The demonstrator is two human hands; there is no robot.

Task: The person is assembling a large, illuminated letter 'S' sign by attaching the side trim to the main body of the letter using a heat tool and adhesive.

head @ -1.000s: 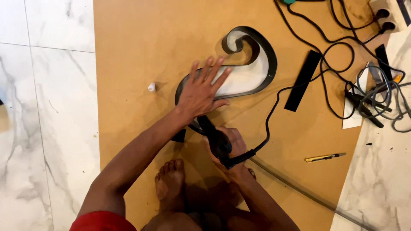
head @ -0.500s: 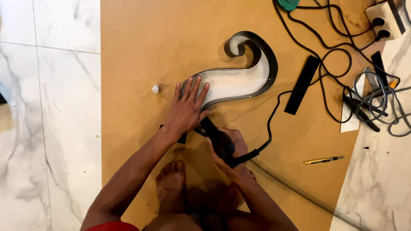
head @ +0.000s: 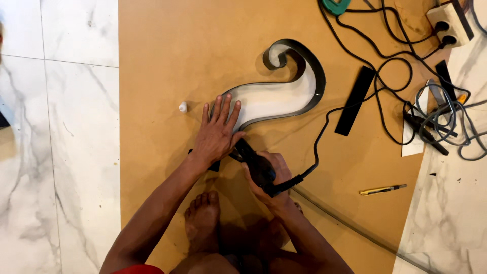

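**Pinning a curved letter shell while a corded tool works its edge**

Head view: we look down on a brown board [head: 167, 61] laid on a marble floor [head: 56, 152]. In the middle of the frame lies a curved, hook-shaped sign shell [head: 284, 96] with a dark metal rim and a pale inner face, flat on the board. Our left hand [head: 217, 133] lies flat on its lower left end, fingers spread and pressing down, apparently to keep the light shell from sliding. Just right and below, our right hand [head: 269, 177] has its fingers wrapped tight around a black corded tool [head: 256, 163], nose aimed at the shell's edge beside the left hand. Its cable [head: 317, 147] loops away toward the upper right, clear of the work. A bare foot [head: 202, 218] rests on the board at bottom centre. A small white cap [head: 182, 107] sits left of the hand, a black strip [head: 355, 100] right of the shell, a yellow cutter [head: 381, 190] at lower right.
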